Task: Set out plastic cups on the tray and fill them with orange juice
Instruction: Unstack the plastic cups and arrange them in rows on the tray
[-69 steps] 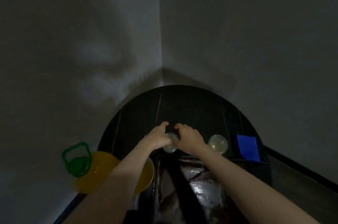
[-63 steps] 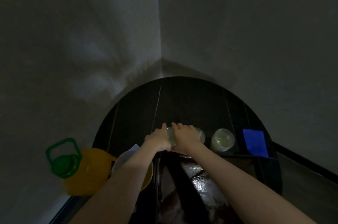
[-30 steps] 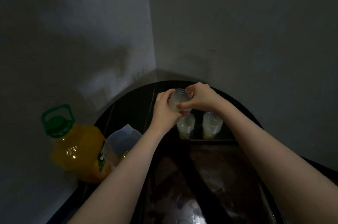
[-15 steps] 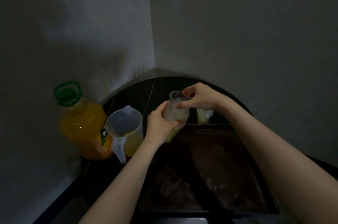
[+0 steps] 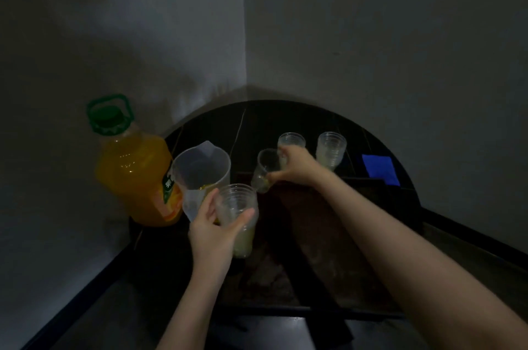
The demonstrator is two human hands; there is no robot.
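My left hand (image 5: 213, 231) is gripping a stack of cups (image 5: 238, 215) upright, thumb on the far side and fingers wrapped round the near side, over the left part of the tray (image 5: 285, 286). My right hand (image 5: 297, 168) is pinching a single cup (image 5: 265, 171) by its rim, and the cup is tilting toward the left above the tray's far edge. Just beyond that hand, two more cup stacks are standing on the dark table (image 5: 217, 126): one (image 5: 291, 141) right behind my knuckles, the other (image 5: 331, 151) to its right. Left of my left hand a clear jug (image 5: 200, 175) is sitting with a little juice at the bottom, and beside it the big orange juice bottle (image 5: 134, 169) with its green cap. A blue cloth (image 5: 380, 169) is lying at the table's right edge.
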